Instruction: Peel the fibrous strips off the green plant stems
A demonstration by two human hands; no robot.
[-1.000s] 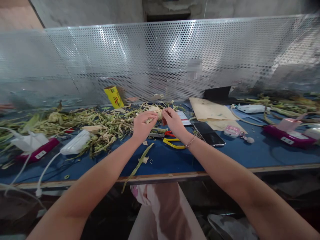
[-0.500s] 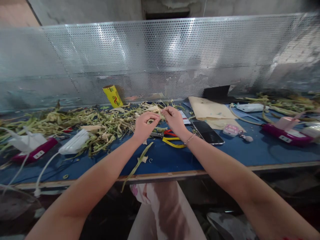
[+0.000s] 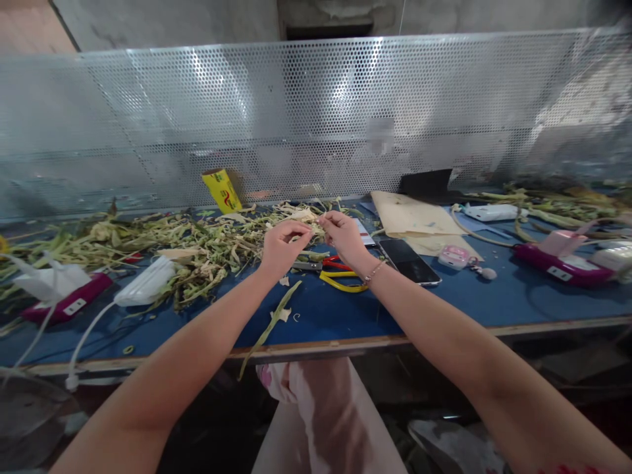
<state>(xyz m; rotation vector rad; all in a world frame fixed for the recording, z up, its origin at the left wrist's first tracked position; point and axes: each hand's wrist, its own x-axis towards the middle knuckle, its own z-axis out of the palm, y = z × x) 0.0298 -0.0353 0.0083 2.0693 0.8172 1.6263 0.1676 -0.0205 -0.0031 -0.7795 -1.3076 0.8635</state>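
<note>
My left hand [image 3: 285, 247] and my right hand [image 3: 344, 237] are raised close together over the front of a heap of dried plant strips [image 3: 217, 243]. Both are pinched, fingertips facing each other with a small gap. Whatever they hold is too small to make out. Below my right hand lie scissors with yellow and red handles [image 3: 345, 286], their blades pointing left. One long green strip [image 3: 269, 329] hangs over the table's front edge, beside a pale scrap [image 3: 281, 315].
A phone [image 3: 409, 261], a pink earphone case [image 3: 454, 257] and brown paper [image 3: 417, 214] lie to the right. Purple power strips [image 3: 69, 299] stand at both sides, a white charger [image 3: 145, 282] at left. A yellow box [image 3: 222, 191] leans near the perforated metal screen [image 3: 306, 118].
My left hand has shifted slightly left, leaving a wider gap to my right hand. The whole view has moved a little; the objects on the table lie as before.
</note>
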